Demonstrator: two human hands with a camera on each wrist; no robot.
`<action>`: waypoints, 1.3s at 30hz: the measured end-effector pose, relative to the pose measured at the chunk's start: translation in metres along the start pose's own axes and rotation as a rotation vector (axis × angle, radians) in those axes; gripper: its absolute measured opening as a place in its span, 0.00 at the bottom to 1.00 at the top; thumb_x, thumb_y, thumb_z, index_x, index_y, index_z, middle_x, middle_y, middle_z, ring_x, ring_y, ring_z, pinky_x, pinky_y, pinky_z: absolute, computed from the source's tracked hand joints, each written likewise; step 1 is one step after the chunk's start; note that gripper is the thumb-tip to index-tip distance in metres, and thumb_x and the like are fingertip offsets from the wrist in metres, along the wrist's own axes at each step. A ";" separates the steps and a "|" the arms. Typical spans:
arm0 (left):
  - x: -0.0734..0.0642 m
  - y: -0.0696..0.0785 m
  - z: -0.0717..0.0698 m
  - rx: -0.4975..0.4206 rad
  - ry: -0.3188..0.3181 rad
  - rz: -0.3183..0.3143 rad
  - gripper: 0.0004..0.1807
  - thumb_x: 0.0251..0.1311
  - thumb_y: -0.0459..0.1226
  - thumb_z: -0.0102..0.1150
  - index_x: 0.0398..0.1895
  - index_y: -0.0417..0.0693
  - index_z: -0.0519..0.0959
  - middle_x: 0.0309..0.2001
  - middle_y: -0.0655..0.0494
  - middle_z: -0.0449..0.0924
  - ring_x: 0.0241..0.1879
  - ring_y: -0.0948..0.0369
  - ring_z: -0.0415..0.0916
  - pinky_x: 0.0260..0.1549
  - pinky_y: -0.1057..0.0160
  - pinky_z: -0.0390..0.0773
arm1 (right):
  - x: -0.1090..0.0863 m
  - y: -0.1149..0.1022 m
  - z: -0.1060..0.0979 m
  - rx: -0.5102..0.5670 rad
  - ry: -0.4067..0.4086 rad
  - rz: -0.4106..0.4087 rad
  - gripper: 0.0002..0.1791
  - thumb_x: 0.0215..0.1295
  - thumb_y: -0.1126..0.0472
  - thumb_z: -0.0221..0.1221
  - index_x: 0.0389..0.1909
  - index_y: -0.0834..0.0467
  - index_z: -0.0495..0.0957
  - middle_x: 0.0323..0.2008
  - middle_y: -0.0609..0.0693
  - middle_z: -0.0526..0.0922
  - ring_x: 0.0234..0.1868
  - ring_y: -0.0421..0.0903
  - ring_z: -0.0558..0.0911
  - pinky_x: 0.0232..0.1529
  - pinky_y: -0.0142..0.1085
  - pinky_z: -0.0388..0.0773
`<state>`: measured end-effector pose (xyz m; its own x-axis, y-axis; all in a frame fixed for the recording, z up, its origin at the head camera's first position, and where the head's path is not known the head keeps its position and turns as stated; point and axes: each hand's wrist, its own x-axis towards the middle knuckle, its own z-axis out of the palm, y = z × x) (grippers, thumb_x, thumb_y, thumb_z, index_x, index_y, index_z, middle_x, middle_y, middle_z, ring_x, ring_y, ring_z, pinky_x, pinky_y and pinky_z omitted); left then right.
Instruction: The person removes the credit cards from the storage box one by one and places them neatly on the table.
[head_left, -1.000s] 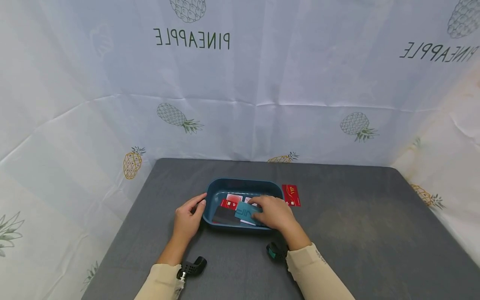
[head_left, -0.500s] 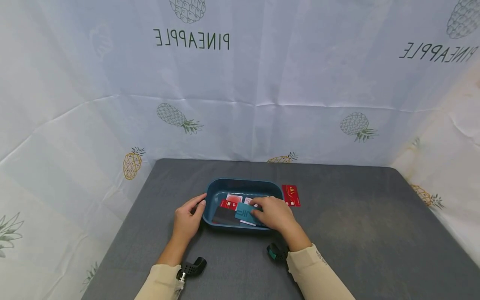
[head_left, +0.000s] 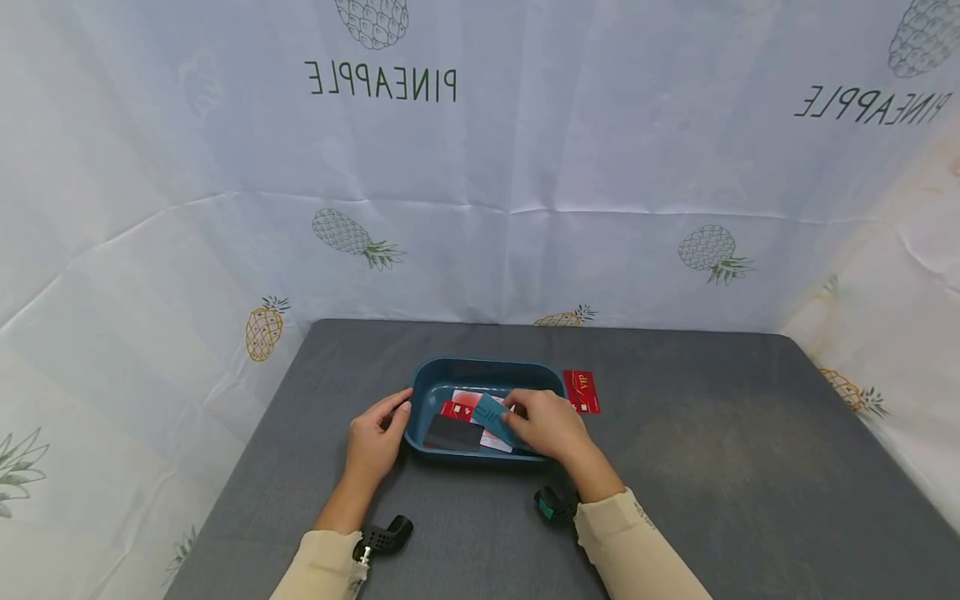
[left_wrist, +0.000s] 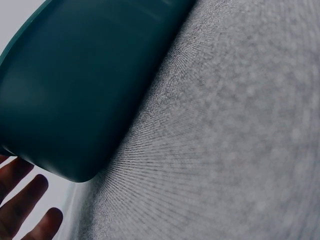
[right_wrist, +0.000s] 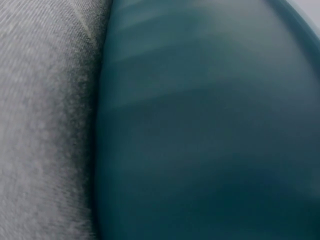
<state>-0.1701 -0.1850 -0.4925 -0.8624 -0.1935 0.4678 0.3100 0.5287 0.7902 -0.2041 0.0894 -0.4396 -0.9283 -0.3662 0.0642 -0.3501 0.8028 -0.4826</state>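
Observation:
A dark teal plastic tray [head_left: 429, 398] stands on the grey table, with several cards lying inside it. My right hand [head_left: 551, 423] reaches over the tray's right side and pinches a blue card [head_left: 489, 415] between thumb and fingers. Under and beside that card lie a red card [head_left: 457, 409], a black card [head_left: 453, 433] and a pink-and-white card [head_left: 495, 442]. At the tray's left rim, my left hand [head_left: 375, 435] touches the edge with its fingertips. Only the tray's outer wall [right_wrist: 200, 130] fills the right wrist view; the right fingers are hidden there.
A separate red card [head_left: 582, 391] lies on the table [head_left: 712, 458] just right of the tray. Behind the table hangs a white cloth [head_left: 600, 150] printed with pineapples. A black wrist mount [head_left: 388, 533] sits under the left forearm.
The right hand has tilted and lifted the blue card slightly, uncovering more of the pink-and-white card beneath. The left hand stays at the tray's rim.

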 end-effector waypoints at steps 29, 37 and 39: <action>0.000 -0.003 -0.001 0.011 -0.012 0.019 0.13 0.68 0.39 0.59 0.52 0.50 0.85 0.51 0.53 0.85 0.46 0.59 0.83 0.45 0.76 0.76 | -0.005 0.039 -0.048 0.775 0.289 0.101 0.16 0.65 0.53 0.64 0.39 0.64 0.83 0.28 0.46 0.85 0.33 0.47 0.83 0.42 0.40 0.82; -0.001 -0.001 0.000 -0.034 0.020 0.047 0.12 0.65 0.35 0.61 0.50 0.48 0.86 0.49 0.51 0.86 0.33 0.67 0.80 0.34 0.80 0.74 | -0.008 0.083 -0.068 0.810 0.544 0.373 0.24 0.66 0.48 0.62 0.48 0.65 0.81 0.28 0.36 0.83 0.32 0.40 0.78 0.38 0.27 0.77; -0.001 -0.001 0.000 -0.036 0.024 0.049 0.12 0.65 0.34 0.62 0.50 0.48 0.86 0.49 0.51 0.86 0.33 0.68 0.80 0.34 0.80 0.74 | -0.009 0.095 -0.069 0.798 0.573 0.454 0.24 0.65 0.46 0.63 0.49 0.64 0.82 0.29 0.36 0.82 0.32 0.39 0.77 0.39 0.29 0.77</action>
<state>-0.1694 -0.1847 -0.4937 -0.8362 -0.1882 0.5150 0.3659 0.5080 0.7798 -0.2375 0.2014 -0.4260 -0.9437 0.3290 0.0352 0.0310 0.1940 -0.9805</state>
